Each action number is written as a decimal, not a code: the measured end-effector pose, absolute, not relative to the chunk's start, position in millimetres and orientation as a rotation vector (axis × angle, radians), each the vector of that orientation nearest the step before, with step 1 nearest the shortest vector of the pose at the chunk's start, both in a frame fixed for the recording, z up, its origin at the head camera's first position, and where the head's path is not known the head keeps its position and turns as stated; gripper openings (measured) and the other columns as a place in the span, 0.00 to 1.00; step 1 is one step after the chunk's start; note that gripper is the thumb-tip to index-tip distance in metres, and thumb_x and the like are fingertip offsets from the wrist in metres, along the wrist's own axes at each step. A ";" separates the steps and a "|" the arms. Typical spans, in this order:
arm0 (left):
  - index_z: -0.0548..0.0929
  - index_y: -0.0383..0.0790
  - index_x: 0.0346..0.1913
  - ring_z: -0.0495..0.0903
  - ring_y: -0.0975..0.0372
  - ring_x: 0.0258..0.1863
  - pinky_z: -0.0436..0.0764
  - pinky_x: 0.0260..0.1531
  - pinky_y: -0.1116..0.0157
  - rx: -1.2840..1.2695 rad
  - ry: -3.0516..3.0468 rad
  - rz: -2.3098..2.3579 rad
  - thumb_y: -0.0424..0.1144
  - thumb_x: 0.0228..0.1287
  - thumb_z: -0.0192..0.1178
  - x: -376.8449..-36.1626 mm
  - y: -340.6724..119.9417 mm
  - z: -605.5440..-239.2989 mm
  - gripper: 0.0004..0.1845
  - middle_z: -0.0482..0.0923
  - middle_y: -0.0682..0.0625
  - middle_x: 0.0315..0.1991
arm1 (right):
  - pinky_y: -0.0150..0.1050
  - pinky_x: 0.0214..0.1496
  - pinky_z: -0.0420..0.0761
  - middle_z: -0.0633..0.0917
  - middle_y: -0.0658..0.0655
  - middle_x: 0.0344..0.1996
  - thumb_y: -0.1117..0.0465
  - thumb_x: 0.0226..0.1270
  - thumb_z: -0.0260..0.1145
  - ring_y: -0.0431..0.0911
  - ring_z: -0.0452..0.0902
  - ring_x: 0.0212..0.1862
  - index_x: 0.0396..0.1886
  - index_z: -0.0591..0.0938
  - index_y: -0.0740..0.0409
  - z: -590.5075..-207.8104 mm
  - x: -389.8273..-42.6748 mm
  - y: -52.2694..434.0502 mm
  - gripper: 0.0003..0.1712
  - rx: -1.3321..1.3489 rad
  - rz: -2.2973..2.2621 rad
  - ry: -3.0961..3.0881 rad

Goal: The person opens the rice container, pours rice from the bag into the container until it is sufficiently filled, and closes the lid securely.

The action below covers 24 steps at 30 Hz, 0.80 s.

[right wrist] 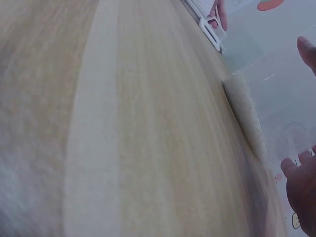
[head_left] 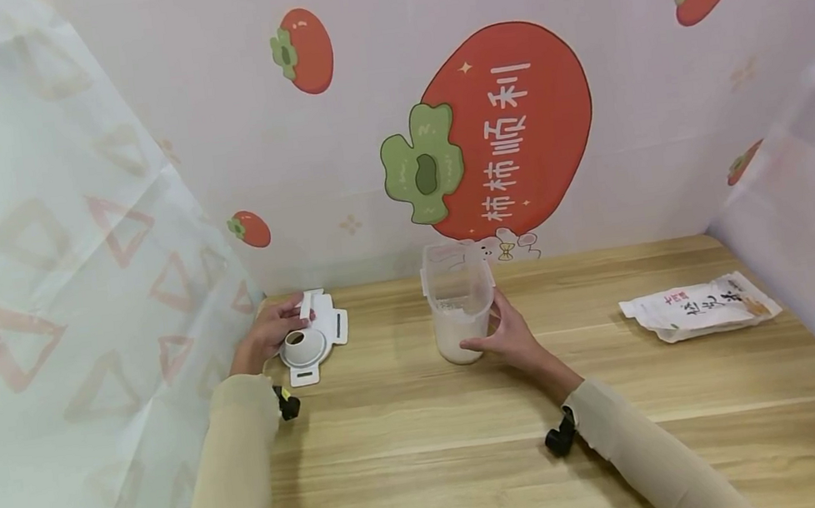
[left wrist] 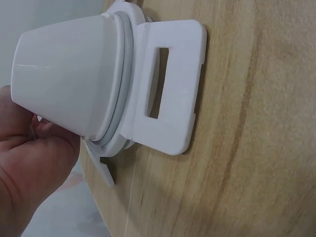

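Observation:
At the table's back left lies a white lid (head_left: 327, 317) with slotted side flaps and a cup-shaped spout (left wrist: 66, 74) standing up from it. My left hand (head_left: 274, 329) holds the lid at its far left, fingers at a raised flap; in the left wrist view the spout hides part of that hand. A tall clear plastic container (head_left: 456, 282) stands upright near the middle back, its top uncovered. White grains (right wrist: 243, 111) fill its lower part. My right hand (head_left: 511, 334) grips the container low on its right side, thumb in front and fingers behind.
A white printed bag (head_left: 700, 307) lies flat on the wooden table (head_left: 430, 452) at the right. A patterned wall covering (head_left: 336, 153) rises right behind the table's back edge. Similar sheets stand along the left and right sides.

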<state>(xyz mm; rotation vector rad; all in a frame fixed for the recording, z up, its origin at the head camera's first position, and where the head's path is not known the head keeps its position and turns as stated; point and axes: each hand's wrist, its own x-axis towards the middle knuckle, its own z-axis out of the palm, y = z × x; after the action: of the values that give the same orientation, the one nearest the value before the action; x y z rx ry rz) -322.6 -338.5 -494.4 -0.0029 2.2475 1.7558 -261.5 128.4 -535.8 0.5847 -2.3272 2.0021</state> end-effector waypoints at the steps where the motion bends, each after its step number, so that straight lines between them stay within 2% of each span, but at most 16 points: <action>1: 0.53 0.30 0.83 0.83 0.75 0.45 0.81 0.45 0.77 -0.003 2.247 1.756 0.22 0.77 0.57 -322.7 -338.6 -494.5 0.38 0.78 0.29 0.66 | 0.62 0.82 0.59 0.70 0.53 0.76 0.64 0.56 0.85 0.54 0.62 0.80 0.83 0.60 0.45 -536.0 -261.7 128.7 0.60 0.587 2.003 -2.325; 10: 0.55 0.31 0.83 0.82 0.74 0.45 0.81 0.44 0.77 -0.046 2.306 1.711 0.22 0.76 0.57 -322.1 -336.2 -491.4 0.38 0.75 0.27 0.67 | 0.64 0.81 0.59 0.72 0.52 0.76 0.63 0.56 0.86 0.54 0.63 0.79 0.83 0.60 0.45 -535.9 -260.6 128.2 0.60 0.600 2.000 -2.317; 19: 0.55 0.28 0.83 0.84 0.73 0.44 0.82 0.43 0.77 -0.053 2.321 1.752 0.20 0.74 0.58 -324.0 -335.1 -491.7 0.39 0.67 0.21 0.71 | 0.63 0.81 0.60 0.71 0.52 0.76 0.62 0.56 0.86 0.54 0.63 0.79 0.83 0.59 0.44 -534.7 -258.6 127.2 0.61 0.590 1.988 -2.321; 24: 0.57 0.29 0.83 0.83 0.67 0.50 0.81 0.44 0.77 -0.086 2.386 1.689 0.22 0.74 0.58 -326.4 -332.9 -489.7 0.38 0.68 0.23 0.73 | 0.63 0.82 0.59 0.70 0.52 0.76 0.63 0.57 0.85 0.55 0.62 0.80 0.84 0.58 0.44 -533.6 -257.9 126.6 0.61 0.588 1.983 -2.326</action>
<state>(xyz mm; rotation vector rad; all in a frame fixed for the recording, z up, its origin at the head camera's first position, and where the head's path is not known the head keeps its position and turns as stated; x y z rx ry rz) -326.4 -332.9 -489.7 -0.0864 2.3860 1.6895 -257.9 126.6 -533.6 0.5880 -2.3255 1.9826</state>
